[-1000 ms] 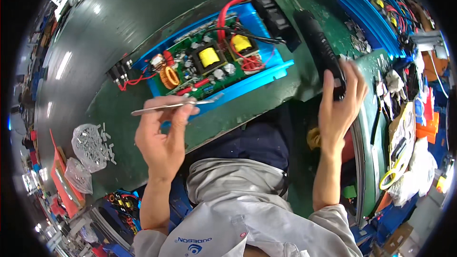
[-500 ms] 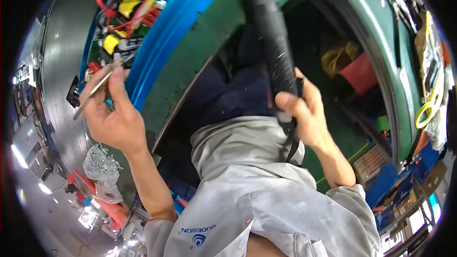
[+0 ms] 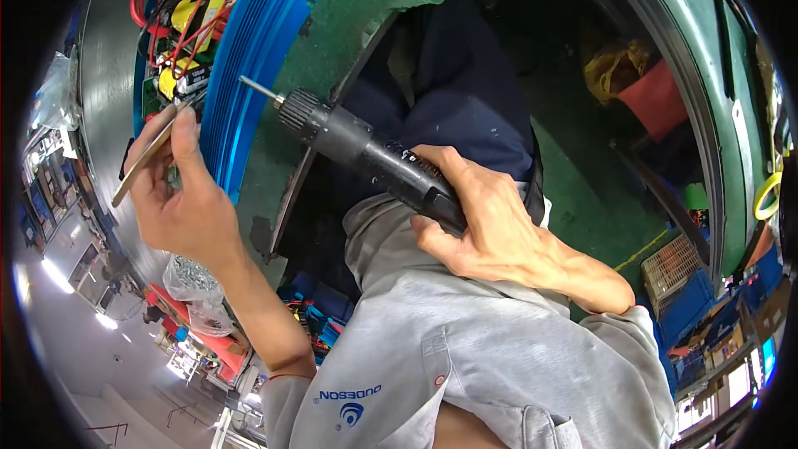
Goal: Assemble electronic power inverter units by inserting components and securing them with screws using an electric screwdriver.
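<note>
My right hand is wrapped round the black body of an electric screwdriver. Its thin metal bit points left and up, ending in front of the wall of a blue metal casing. Pinched in my left hand are slim metal tweezers, their wide end toward me. The tweezers' tip is at the casing's near end, too small to make out. Inside the casing lie a circuit board, yellow-wrapped components and looped red wires.
The casing rests on a grey worktop at the left. A clear bag of small metal parts is near my left forearm. To the right are a curved green edge, a yellow tape roll and a plastic crate.
My right hand has swung the screwdriver from pointing away to pointing left, its bit now by the casing. My left hand keeps the tweezers at the casing.
</note>
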The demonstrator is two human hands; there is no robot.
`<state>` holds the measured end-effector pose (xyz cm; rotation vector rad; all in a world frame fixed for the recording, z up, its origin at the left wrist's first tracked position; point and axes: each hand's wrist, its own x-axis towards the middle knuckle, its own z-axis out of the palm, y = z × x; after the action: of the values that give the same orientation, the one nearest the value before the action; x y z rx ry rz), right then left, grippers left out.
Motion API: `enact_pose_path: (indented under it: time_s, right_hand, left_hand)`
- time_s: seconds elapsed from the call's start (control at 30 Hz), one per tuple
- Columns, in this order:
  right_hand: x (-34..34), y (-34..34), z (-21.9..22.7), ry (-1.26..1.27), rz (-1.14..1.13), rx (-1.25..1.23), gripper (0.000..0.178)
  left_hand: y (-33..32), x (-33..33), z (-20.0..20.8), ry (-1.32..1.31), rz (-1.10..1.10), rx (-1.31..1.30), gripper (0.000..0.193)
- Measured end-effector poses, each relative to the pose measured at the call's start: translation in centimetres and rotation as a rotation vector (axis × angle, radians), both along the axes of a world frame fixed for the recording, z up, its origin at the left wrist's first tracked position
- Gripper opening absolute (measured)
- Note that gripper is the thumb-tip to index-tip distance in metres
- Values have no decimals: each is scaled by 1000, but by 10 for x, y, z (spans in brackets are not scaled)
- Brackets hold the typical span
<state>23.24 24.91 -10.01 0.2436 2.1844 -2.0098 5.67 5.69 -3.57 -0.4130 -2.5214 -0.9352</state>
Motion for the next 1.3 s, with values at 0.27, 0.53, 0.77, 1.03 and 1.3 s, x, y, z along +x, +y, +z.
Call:
enact_pose_path:
  time_s: [0.27,0.53,0.77,1.03,1.3]
  right_hand:
    - [-15,17,12,-261,73,-367,43]
    - [-9,23,9,-493,183,-546,64]
    - [-16,39,14,-601,287,-638,81]
    - [-21,55,1,-958,355,-1332,101]
    - [-11,41,10,-846,205,-1053,103]
  left_hand:
    - [11,-3,13,-37,67,-75,16]
    - [1,-5,11,-35,-171,-74,21]
    - [-6,-8,25,-109,-163,-101,29]
    - [-12,-13,25,-207,-160,-22,35]
    - [-18,-16,22,-205,-249,-31,39]
